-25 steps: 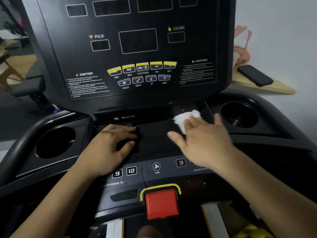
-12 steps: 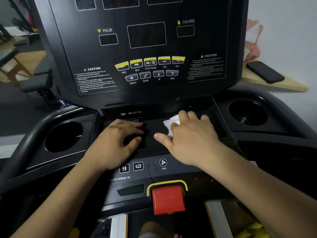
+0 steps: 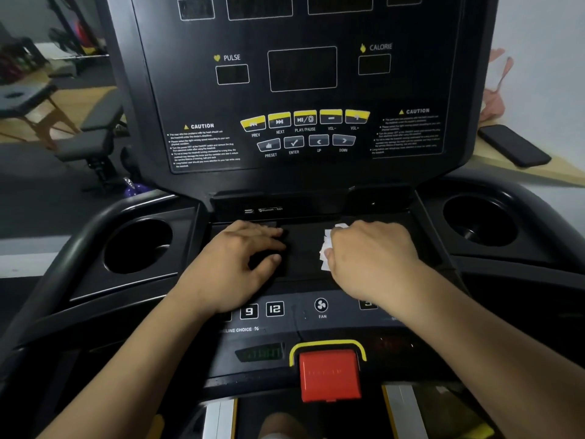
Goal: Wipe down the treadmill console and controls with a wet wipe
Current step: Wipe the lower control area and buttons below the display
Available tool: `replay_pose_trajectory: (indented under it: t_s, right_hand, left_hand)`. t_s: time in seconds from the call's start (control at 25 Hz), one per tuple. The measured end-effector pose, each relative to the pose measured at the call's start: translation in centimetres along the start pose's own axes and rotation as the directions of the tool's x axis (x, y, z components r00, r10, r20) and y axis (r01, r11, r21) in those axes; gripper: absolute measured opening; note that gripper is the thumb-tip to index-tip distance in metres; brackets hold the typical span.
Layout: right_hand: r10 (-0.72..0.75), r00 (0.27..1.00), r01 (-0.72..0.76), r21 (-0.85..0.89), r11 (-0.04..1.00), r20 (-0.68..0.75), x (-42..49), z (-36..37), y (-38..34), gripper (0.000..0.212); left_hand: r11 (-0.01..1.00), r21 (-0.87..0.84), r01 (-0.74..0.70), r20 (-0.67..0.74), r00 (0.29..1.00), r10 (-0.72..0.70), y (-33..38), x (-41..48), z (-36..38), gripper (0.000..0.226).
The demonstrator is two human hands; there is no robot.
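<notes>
Head view: right hand [image 3: 370, 258] and wet wipe [image 3: 326, 248] have slid left along the tray [image 3: 304, 245], away from its right rear corner.
Its fingers curl over the soft, bunched white wipe, which shows on the thumb side, long axis running front to back, pressed on the matte black tray below the glossy console [image 3: 304, 90]. The left hand [image 3: 235, 261] rests near, fingers almost straight, holding nothing. Bare tray separates them; the right hand is nearer, so the stroke probably continues leftward.

Glossy black plastic console [image 3: 304, 90], white wet wipe [image 3: 327, 248] (crumpled, perhaps fibrous), matt tray [image 3: 304, 245]
</notes>
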State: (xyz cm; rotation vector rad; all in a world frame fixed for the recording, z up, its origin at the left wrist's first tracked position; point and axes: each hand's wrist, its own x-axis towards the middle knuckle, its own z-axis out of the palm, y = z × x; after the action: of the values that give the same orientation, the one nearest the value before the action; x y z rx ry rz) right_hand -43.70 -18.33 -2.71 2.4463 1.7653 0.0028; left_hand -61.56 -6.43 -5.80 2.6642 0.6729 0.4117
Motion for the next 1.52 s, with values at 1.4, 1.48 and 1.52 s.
replay_pose_trajectory:
  t_s: [1.4,1.48,1.52]
  right_hand:
    - [-0.322,0.936,0.256,0.355,0.899,0.14,1.7,-1.4,-0.9,0.017]
    - [-0.321,0.94,0.263,0.356,0.897,0.114,2.6,-1.3,-2.2,0.012]
    - [-0.289,0.954,0.244,0.341,0.908,0.085,3.0,-1.3,-2.6,0.011]
  left_hand:
    - [0.997,0.029,0.065,-0.066,0.996,-0.063,0.3,0.0,0.0,0.034]
    - [0.996,0.028,0.079,-0.077,0.994,-0.077,0.3,-0.1,-0.1,0.033]
    - [0.996,0.027,0.082,-0.081,0.994,-0.079,0.3,-0.1,-0.1,0.033]
